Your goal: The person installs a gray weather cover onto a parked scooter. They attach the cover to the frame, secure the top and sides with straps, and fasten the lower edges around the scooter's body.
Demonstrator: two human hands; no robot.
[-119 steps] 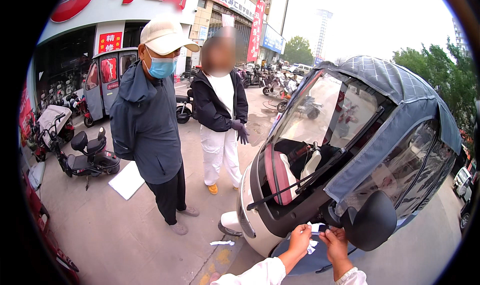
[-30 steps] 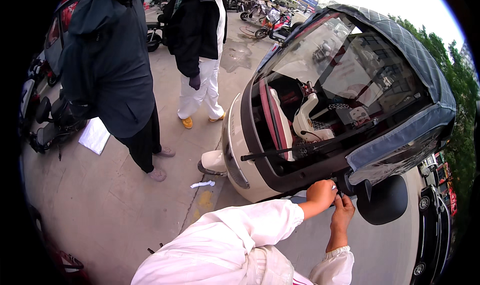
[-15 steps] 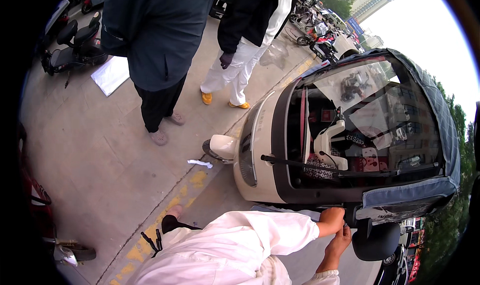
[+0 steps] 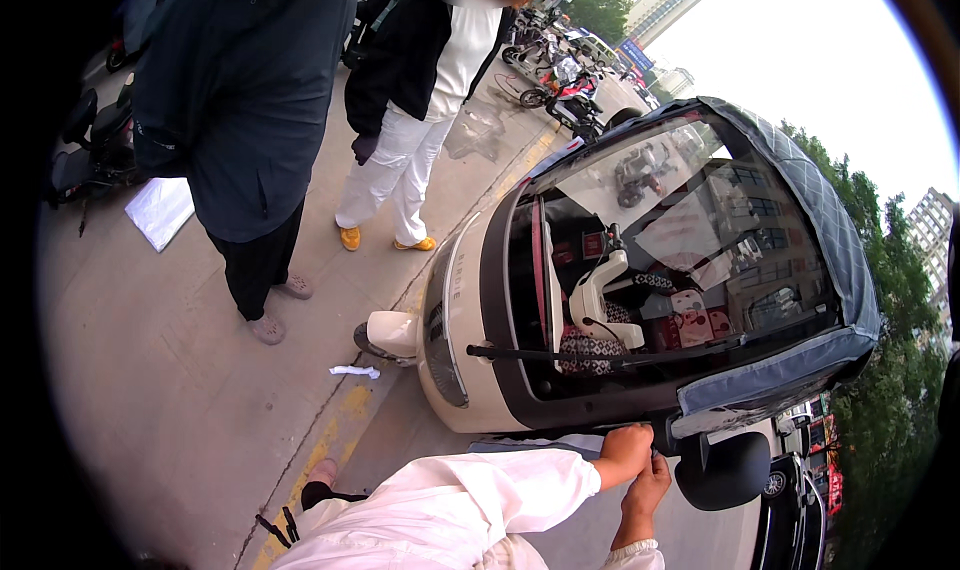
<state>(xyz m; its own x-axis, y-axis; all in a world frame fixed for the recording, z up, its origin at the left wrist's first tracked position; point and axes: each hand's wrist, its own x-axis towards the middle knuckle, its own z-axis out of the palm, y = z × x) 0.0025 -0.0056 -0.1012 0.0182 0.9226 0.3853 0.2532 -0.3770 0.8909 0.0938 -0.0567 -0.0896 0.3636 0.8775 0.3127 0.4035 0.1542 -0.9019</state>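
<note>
A cream three-wheeled enclosed scooter car (image 4: 468, 270) stands in front of me, with a wide windshield (image 4: 690, 240) and a black wiper (image 4: 560, 355). By its near side, next to the black side mirror (image 4: 724, 470), my two hands meet. My left hand (image 4: 626, 451) is closed, its fingers curled close to the mirror's mount. Just below it, my right hand (image 4: 646, 488) is closed too, fingertips pinched against the left hand's. What they pinch is too small and hidden to make out. A grey-blue quilted cover (image 4: 815, 180) lies over the roof and hangs by the door.
Two people stand at the left, one in a dark coat (image 4: 270, 120), the other in white trousers (image 4: 395, 170). A white sheet (image 4: 160, 212) and a crumpled white strip (image 4: 355, 372) lie on the pavement. Parked scooters (image 4: 98, 140) and a black car (image 4: 795, 500) stand around.
The view has shifted, so the vehicle and people appear further left and slightly lower. My hands stay together beside the mirror, with little change in their grip.
</note>
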